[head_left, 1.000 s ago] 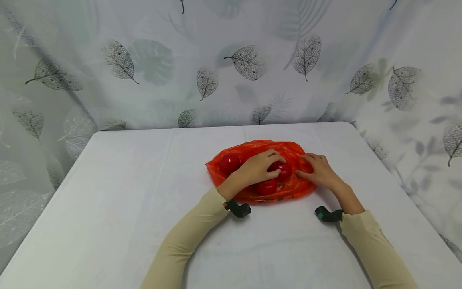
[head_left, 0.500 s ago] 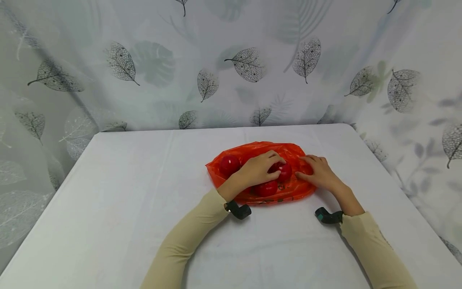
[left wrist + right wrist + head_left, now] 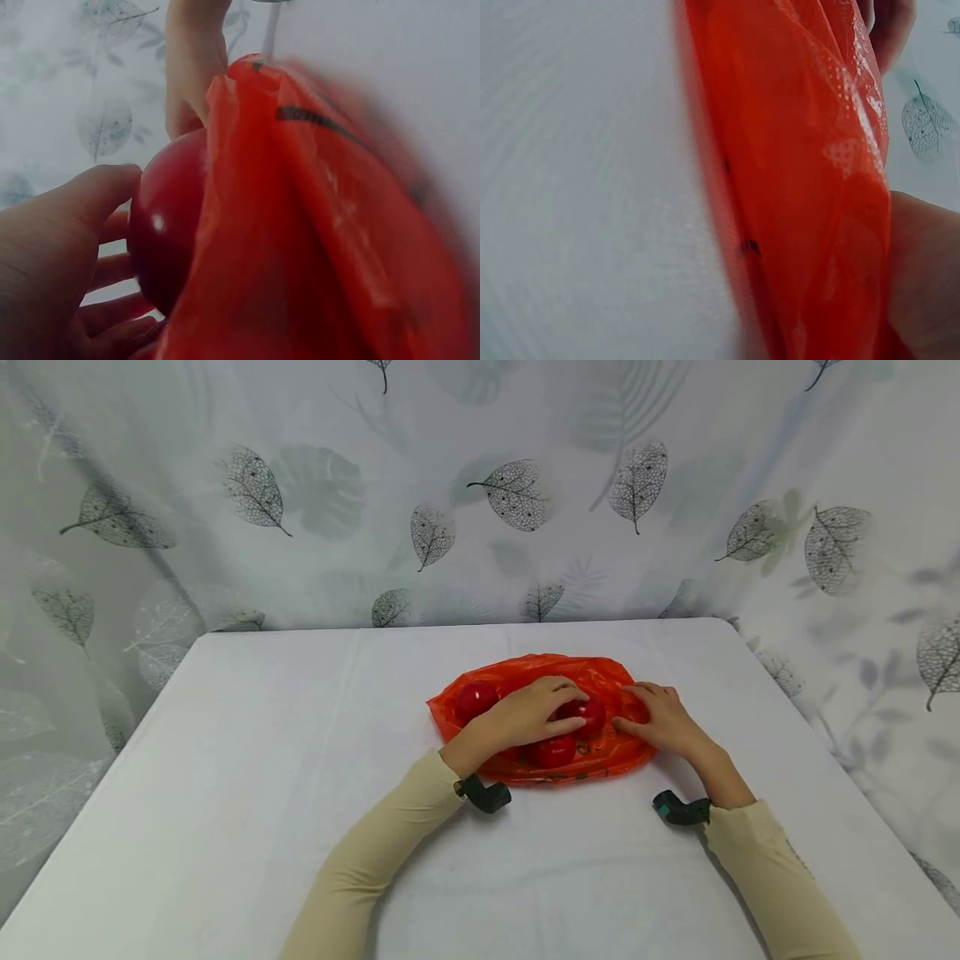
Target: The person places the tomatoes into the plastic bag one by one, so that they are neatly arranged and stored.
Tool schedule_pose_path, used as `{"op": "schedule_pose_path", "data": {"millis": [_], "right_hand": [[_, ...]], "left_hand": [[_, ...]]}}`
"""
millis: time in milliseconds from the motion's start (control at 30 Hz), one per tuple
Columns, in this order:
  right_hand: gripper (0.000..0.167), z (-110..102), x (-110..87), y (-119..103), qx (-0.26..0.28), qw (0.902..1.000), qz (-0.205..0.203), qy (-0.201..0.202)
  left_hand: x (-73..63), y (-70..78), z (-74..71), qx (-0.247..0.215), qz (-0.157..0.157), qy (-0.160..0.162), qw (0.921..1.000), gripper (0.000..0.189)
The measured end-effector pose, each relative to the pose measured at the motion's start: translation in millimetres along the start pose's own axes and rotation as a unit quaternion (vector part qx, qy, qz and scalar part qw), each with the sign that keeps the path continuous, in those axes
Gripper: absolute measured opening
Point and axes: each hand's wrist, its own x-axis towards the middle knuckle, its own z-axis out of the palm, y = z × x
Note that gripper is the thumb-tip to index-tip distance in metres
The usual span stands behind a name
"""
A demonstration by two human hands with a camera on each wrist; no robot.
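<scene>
An orange-red plastic bag (image 3: 607,760) lies open on the white table with three glossy red apples in it. One apple (image 3: 476,699) is at the bag's left, another (image 3: 553,751) near its front, and the third apple (image 3: 590,717) towards its right. My left hand (image 3: 528,710) reaches over the bag, thumb and fingers spread at the side of the third apple. In the left wrist view, its fingertips meet the edge of that apple (image 3: 161,225). My right hand (image 3: 663,718) grips the bag's right edge between thumb and fingers. In the right wrist view the bag hides most of that hand.
The white table (image 3: 225,827) stretches around the bag to both sides and in front. A leaf-printed curtain (image 3: 322,568) hangs behind the far edge and along the sides. A black wrist camera (image 3: 486,796) sits beneath the left wrist, another camera (image 3: 681,808) by the right.
My left hand has drawn back slightly to the left and towards me, its fingertips shifting off the top of the third apple. My right hand stays at the bag's edge.
</scene>
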Motion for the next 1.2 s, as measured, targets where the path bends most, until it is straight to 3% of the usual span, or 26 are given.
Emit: {"op": "schedule_pose_path", "data": {"millis": [167,367,500,733,800,933,1200], "right_hand": [[0.071,2,3.5,-2,-0.006,0.9996,0.01,0.024],[0.065,-7,-2.4,-1,-0.008,0.9965,0.001,0.083],[0.06,-15,-5.8,-3,0.017,0.9941,-0.018,0.106],[0.056,-20,-8.2,-10,0.037,0.9923,-0.05,0.107],[0.059,-21,-8.3,-12,0.034,0.9931,-0.051,0.1],[0.071,-25,-10.1,-16,0.023,0.9952,-0.032,0.089],[0.084,-27,-10.9,-20,-0.011,0.9963,-0.016,0.084]], "left_hand": [[-13.5,-9.8,-6.9,0.019,-0.005,0.028,0.9994,0.049],[-35.2,-28.3,-22.0,0.028,-0.016,0.08,0.9963,0.049],[-55.0,-47.2,-38.6,0.049,-0.051,0.122,0.99,0.051],[-105.8,-78.0,-56.0,0.077,-0.154,0.179,0.9688,0.062],[-118.4,-82.2,-57.8,0.075,-0.181,0.181,0.9637,0.065],[-130.7,-84.3,-58.3,0.079,-0.217,0.165,0.9589,0.076],[-141.7,-85.6,-56.5,0.093,-0.226,0.134,0.9603,0.094]]}}
